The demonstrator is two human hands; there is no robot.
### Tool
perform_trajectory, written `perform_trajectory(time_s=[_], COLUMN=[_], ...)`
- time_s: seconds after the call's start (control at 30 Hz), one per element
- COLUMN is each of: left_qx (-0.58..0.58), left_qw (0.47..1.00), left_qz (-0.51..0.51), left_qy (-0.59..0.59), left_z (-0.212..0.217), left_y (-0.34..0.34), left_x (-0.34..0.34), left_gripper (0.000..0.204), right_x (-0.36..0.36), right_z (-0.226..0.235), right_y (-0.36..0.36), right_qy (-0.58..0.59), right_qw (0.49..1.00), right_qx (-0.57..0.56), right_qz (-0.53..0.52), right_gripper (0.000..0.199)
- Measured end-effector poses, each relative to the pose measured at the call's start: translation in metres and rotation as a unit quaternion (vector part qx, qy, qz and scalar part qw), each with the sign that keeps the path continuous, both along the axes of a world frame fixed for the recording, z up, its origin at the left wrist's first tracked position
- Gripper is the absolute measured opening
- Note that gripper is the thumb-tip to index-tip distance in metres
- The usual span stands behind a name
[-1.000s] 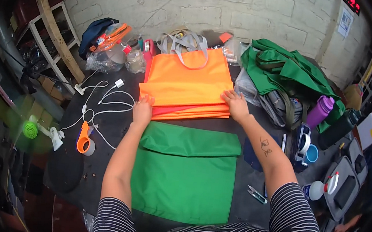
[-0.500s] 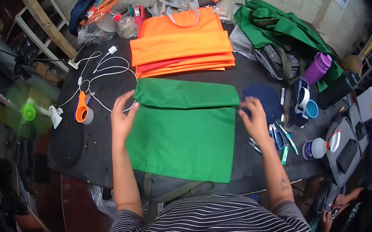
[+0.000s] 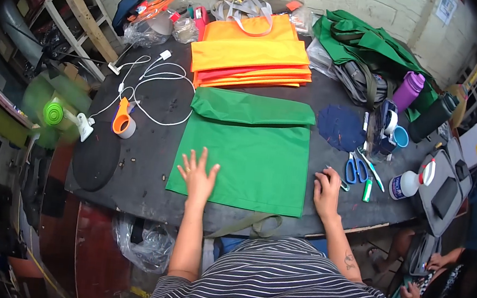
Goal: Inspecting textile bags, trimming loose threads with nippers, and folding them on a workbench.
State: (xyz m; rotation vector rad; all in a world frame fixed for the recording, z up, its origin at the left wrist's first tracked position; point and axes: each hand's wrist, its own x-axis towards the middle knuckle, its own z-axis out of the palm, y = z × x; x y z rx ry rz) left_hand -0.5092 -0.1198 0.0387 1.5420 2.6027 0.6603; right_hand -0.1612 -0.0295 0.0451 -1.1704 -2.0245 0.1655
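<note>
A green fabric bag (image 3: 248, 167) lies flat on the dark table before me, its far edge folded over in a loose flap (image 3: 254, 109). My left hand (image 3: 197, 176) is over the bag's near left part, open with fingers spread. Just past the bag's right edge, my right hand (image 3: 327, 194) curls its fingers over a small pair of thread snips (image 3: 344, 187); most of the snips are hidden under the hand. Blue-handled scissors (image 3: 356, 170), a white and teal pen-like tool (image 3: 371, 170) and a small green and white box (image 3: 367, 190) lie to its right.
Orange bags (image 3: 251, 57) are stacked beyond the green one. White cable (image 3: 163, 122) and an orange tape dispenser (image 3: 123, 120) lie left, near a green fan (image 3: 53, 112). Right are a spray bottle (image 3: 409, 183), a purple bottle (image 3: 408, 92) and a grey case (image 3: 442, 191). Another person's hands (image 3: 436, 263) show lower right.
Both hands have left the folded flap and come nearer to me. My left hand is now spread over the bag; my right has reached the snips. The view has shifted slightly.
</note>
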Motion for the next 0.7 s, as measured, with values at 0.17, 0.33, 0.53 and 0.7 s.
perform_trajectory(time_s=[0.17,0.33,0.53,0.7], left_qx=[0.016,0.022,0.024,0.024], left_qw=[0.997,0.997,0.998,0.999], left_qz=[-0.014,0.000,-0.009,-0.012], left_qy=[0.080,0.074,0.063,0.041], left_z=[-0.013,-0.011,-0.010,-0.013], left_y=[0.000,0.002,-0.003,-0.005], left_x=[0.006,0.009,0.010,0.008], left_gripper=[0.060,0.060,0.060,0.060], right_x=[-0.002,-0.001,0.000,0.010], right_z=[-0.002,-0.003,0.004,0.006], right_y=[0.008,0.010,-0.004,-0.016], right_qy=[-0.022,-0.035,-0.091,-0.129], right_qw=[1.000,0.999,0.989,0.971], right_qx=[0.007,0.016,0.046,-0.004], right_qz=[-0.009,-0.011,-0.109,-0.200], right_gripper=[0.014,0.014,0.018,0.032])
